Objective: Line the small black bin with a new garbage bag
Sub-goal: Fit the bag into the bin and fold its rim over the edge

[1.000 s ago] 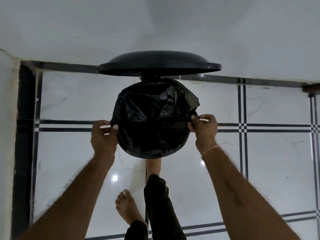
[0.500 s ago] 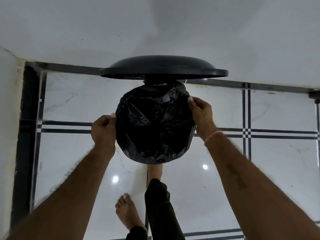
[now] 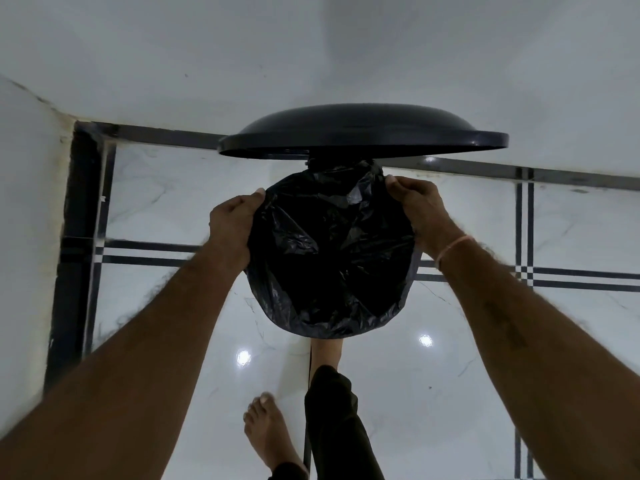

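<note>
Glossy white marble floor [image 3: 485,341] with thin black double stripes fills the view, two ceiling lights mirrored in it. Nearest, a bare left foot [image 3: 268,434] stands flat on the tile. Beside it a dark trouser leg [image 3: 332,410] runs forward to the right foot [image 3: 327,351], whose toes are hidden under the bag.

Both forearms reach out from the bottom corners (an orange thread [image 3: 453,245] circles the right wrist). The left hand [image 3: 232,220] grips the bag's left edge, thumb on top and fingers curled round the outside. The right hand [image 3: 422,206] grips the far right edge the same way, thumb tip pressed on the plastic.

Between them, in the middle of the view, the black garbage bag [image 3: 329,265] is spread open in a crinkled, shiny round mouth, its inside too dark to read. The bin's body is hidden under it. Just behind, the bin lid [image 3: 363,133] stands raised, seen edge-on. Beyond it rises a plain white wall [image 3: 311,46].
</note>
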The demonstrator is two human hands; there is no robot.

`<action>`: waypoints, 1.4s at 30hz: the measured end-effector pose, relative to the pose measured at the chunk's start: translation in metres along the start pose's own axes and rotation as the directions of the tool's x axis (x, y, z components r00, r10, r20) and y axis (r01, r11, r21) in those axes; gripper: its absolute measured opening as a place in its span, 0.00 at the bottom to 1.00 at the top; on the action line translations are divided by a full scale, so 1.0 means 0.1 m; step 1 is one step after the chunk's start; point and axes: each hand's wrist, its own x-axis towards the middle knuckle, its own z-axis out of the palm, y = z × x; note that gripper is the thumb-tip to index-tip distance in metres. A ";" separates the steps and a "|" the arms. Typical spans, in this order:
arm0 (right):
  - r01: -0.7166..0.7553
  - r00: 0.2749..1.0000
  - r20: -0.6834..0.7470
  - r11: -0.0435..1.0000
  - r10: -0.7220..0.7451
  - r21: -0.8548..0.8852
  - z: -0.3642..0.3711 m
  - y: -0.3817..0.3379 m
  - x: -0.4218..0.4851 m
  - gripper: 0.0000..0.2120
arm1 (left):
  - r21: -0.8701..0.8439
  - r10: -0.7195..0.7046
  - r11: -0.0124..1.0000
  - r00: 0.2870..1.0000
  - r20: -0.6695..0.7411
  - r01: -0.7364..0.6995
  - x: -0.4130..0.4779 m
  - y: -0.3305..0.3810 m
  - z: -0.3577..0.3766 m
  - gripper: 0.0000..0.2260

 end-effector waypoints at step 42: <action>-0.274 0.962 0.037 0.956 0.271 0.110 -0.34 0.25 -0.17 0.15 | 0.135 -0.155 0.982 0.965 0.212 0.128 0.19 -0.12 -0.31 0.16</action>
